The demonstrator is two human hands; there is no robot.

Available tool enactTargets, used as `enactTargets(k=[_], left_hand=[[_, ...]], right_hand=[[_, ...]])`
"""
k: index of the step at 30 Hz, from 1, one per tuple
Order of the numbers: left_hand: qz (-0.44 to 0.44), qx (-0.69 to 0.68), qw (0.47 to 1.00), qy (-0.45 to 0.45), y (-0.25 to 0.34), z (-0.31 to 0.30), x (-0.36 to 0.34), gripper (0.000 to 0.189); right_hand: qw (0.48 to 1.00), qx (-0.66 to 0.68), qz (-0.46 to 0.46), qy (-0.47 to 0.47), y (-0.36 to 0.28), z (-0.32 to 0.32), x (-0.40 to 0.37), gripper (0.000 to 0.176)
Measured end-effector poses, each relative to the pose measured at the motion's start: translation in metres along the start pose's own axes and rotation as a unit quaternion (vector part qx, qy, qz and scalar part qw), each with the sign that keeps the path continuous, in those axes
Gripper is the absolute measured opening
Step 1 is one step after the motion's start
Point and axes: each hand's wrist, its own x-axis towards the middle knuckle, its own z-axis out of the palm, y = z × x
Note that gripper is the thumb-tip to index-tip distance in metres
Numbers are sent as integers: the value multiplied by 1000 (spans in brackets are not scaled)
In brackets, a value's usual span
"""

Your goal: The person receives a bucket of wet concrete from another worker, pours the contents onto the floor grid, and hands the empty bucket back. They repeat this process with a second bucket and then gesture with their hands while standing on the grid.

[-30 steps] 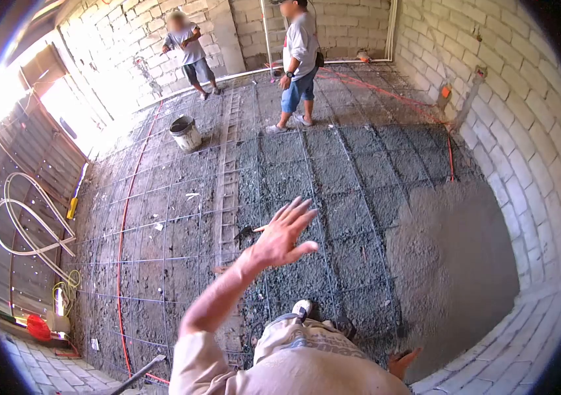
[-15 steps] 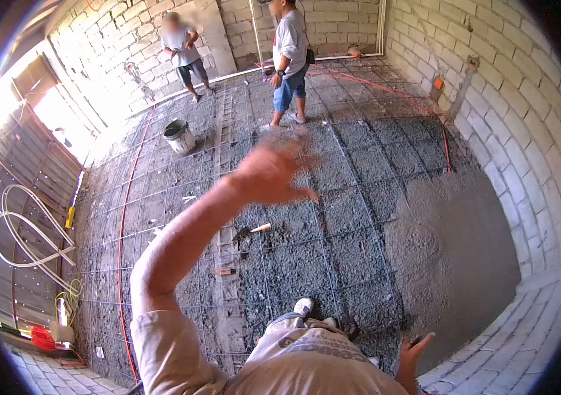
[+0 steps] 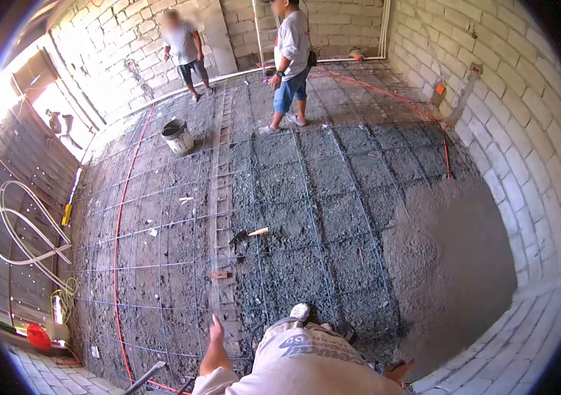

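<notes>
My left hand (image 3: 215,334) is low in front of me, beside my shirt, with a finger stretched up and nothing visible in it. My right hand (image 3: 399,370) shows only as a small patch at the right edge of my shirt; its fingers are hidden. Under and ahead of me, a grid of steel bars (image 3: 318,227) lies over dark gravel (image 3: 287,263). A hammer-like tool (image 3: 259,232) with a pale handle and dark head rests on it, ahead of my left hand. Smooth wet concrete (image 3: 465,257) spreads to the right.
Two people, one in a white shirt (image 3: 292,39) and one in grey (image 3: 185,46), stand at the back. A bucket (image 3: 178,138) stands left of centre. Orange conduit (image 3: 120,220) crosses the floor. Block walls (image 3: 498,99) and coiled white tubing (image 3: 30,257) flank the room.
My left arm has dropped from raised across the middle to low beside my body. My right hand has slipped mostly out of sight. The person in grey has lowered their hands; a figure shows in the doorway.
</notes>
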Motion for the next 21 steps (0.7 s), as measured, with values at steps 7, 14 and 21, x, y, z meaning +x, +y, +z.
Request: enactTargets(k=[7,14,21], left_hand=[[-79,-101,991,-34,-30,55,-25,79],[207,-165,964,27,151,57,-9,72],[476,-106,869,87,239,39,-55,60]], right_hand=[[992,68,-99,41,-65,21,51,87],[845,474,241,49,-178,38,74,102],[979,192,-44,54,-10,43,52,95]])
